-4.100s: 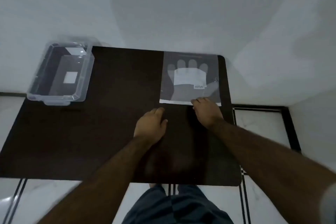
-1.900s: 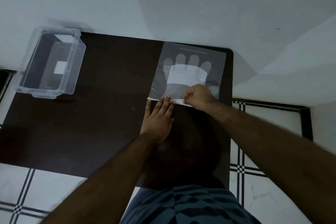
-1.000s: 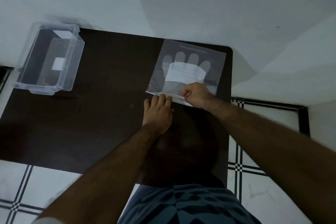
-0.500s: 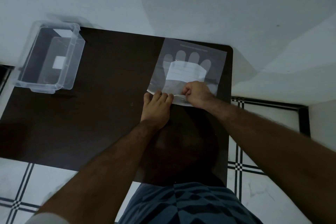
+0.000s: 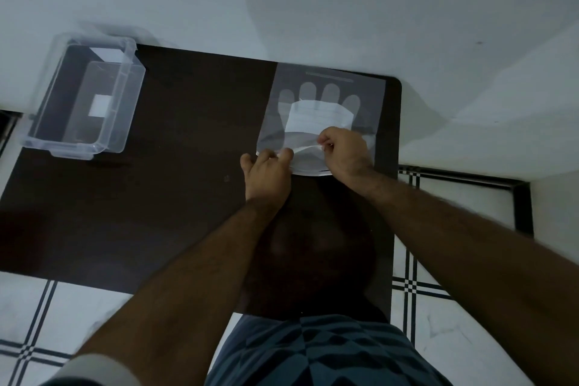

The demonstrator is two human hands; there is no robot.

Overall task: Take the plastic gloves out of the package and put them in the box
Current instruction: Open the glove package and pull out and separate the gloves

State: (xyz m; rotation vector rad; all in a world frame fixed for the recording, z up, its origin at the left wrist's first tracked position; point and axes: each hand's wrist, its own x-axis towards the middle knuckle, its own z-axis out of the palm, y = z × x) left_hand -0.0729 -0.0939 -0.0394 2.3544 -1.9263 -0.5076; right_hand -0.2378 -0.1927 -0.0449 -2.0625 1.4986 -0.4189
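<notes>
The package [image 5: 322,116] lies flat near the far right corner of the dark worktop [image 5: 175,197], a thin clear plastic sleeve through which the stack of plastic gloves [image 5: 316,103] shows, fingers pointing toward the far edge. The left hand [image 5: 266,172] presses its fingertips down on the near lip of the package, pinning the lower layer, while the right hand [image 5: 344,150] pinches the upper layer of the mouth and lifts it, so a gap shows between the two films. All of this looks very light, limp and slick: the film will likely crumple, cling to itself and slide on the smooth worktop unless held down. The gloves are best taken at the cuff end nearest the opening, gripping the whole stack together, since single sheets may peel off or tear. The clear box [image 5: 84,97] stands empty at the far left corner, well apart from the package.
</notes>
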